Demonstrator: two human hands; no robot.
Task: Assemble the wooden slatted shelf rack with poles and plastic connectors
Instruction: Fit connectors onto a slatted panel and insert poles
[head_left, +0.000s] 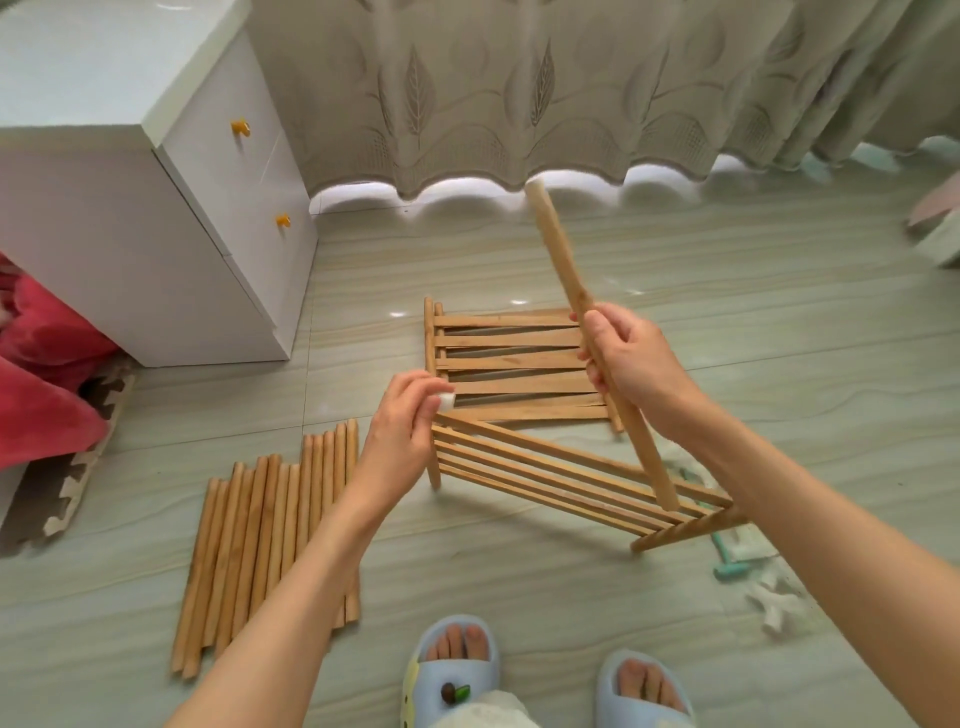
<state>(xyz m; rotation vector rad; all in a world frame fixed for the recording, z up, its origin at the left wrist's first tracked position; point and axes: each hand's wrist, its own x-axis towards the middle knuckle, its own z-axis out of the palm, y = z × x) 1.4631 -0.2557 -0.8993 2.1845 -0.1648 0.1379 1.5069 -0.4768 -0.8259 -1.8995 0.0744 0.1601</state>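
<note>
My right hand grips a wooden pole near its middle and holds it tilted over the floor. My left hand pinches a white plastic connector at the raised left corner of a slatted wooden panel, which stands tilted on its edge. Another slatted panel lies flat on the floor behind it. Several loose wooden poles lie side by side on the floor at the left.
A white drawer cabinet stands at the left, with red fabric and a foam mat beside it. A curtain hangs at the back. White connectors and a teal tool lie at the right. My slippered feet are at the bottom.
</note>
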